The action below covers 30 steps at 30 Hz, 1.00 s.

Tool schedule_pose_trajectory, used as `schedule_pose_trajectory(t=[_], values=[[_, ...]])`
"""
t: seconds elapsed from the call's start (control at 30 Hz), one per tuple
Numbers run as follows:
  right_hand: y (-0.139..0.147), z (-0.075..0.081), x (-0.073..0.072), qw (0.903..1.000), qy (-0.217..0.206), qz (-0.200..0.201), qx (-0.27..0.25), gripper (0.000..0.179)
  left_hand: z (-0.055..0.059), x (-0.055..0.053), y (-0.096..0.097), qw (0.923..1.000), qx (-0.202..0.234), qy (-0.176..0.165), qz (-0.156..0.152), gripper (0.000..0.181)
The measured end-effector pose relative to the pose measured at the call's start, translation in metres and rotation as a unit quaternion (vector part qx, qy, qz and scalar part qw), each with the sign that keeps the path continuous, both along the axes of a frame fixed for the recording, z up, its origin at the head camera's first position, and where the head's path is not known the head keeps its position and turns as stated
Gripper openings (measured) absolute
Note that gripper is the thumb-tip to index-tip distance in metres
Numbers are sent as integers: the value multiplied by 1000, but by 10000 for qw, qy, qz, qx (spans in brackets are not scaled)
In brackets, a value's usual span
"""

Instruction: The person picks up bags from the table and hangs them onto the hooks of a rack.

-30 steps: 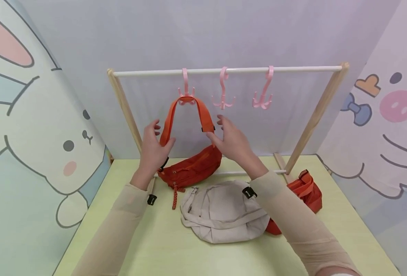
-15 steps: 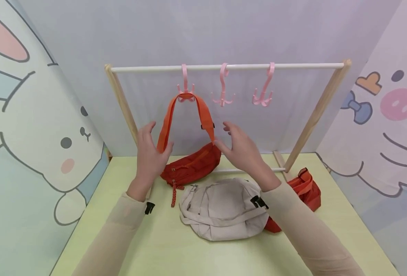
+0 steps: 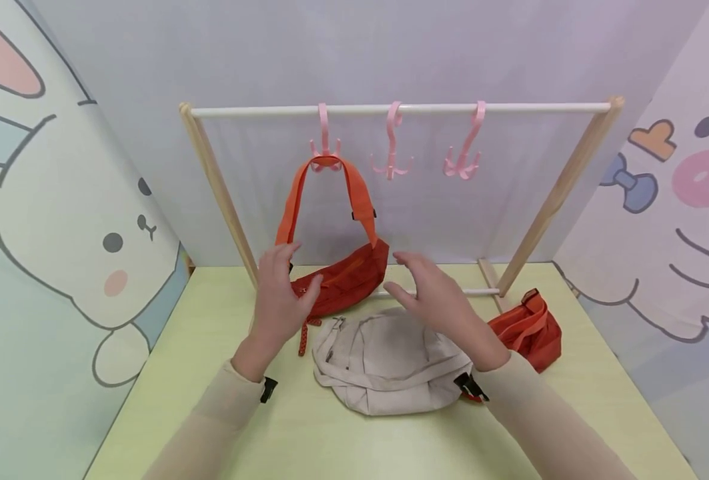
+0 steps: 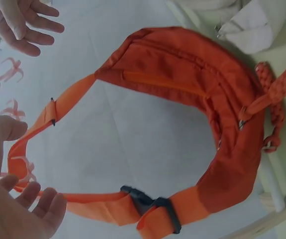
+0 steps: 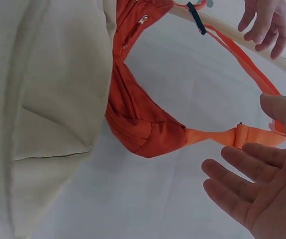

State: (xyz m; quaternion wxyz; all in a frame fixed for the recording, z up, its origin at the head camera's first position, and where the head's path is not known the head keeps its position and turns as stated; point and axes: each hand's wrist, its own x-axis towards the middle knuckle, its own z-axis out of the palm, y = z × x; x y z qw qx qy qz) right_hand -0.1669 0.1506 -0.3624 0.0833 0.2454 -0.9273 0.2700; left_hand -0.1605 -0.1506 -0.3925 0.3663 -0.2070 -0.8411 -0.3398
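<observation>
A red fanny pack (image 3: 354, 275) hangs by its orange strap (image 3: 359, 193) from the leftmost pink hook (image 3: 325, 140). My left hand (image 3: 281, 293) is in front of the pack's left end, fingers loosely bent and holding nothing. To the pack's right, my right hand (image 3: 435, 293) is held apart from it with relaxed fingers, above a beige bag (image 3: 390, 363) lying on the table. The left wrist view shows the strap's black buckle (image 4: 145, 201) fastened. Behind my right forearm, another red bag (image 3: 534, 330) lies partly hidden.
A white rail (image 3: 258, 112) on wooden posts (image 3: 564, 180) spans the back of the pale yellow table (image 3: 222, 313). Two more pink hooks, a middle hook (image 3: 391, 143) and a right hook (image 3: 468, 143), hang from it. Cartoon-printed panels (image 3: 60, 220) stand at both sides.
Both hands have drawn down and away from the orange strap, fingers coming off it. The fanny pack stays hanging on the left hook. The view has tipped slightly downward.
</observation>
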Motion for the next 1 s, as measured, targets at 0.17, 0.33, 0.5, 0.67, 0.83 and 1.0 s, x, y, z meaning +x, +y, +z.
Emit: schedule_pose_trajectory(t=[0.17, 0.33, 0.5, 0.67, 0.83, 1.0], values=[[6, -16, 13, 9993, -5, 191, 319, 61, -17, 9, 10, 9987, -313, -302, -277, 62], [10, -32, 28, 9976, -124, 429, 534, 52, -34, 19, 23, 9931, -665, -732, -634, 59], [14, -46, 41, 9938, -308, 641, 857, 46, -47, 28, 34, 9804, -911, -1337, -1128, 57], [20, -60, 49, 9894, -430, 856, 1095, 44, -58, 35, 42, 9628, -1122, -1937, -1511, 53], [24, -74, 54, 9868, -299, 1081, 1168, 39, -67, 41, 48, 9410, -1334, -2629, -1662, 51], [26, -85, 59, 9827, -50, 1338, 1282, 33, -74, 48, 51, 9280, -1517, -2899, -1781, 49]])
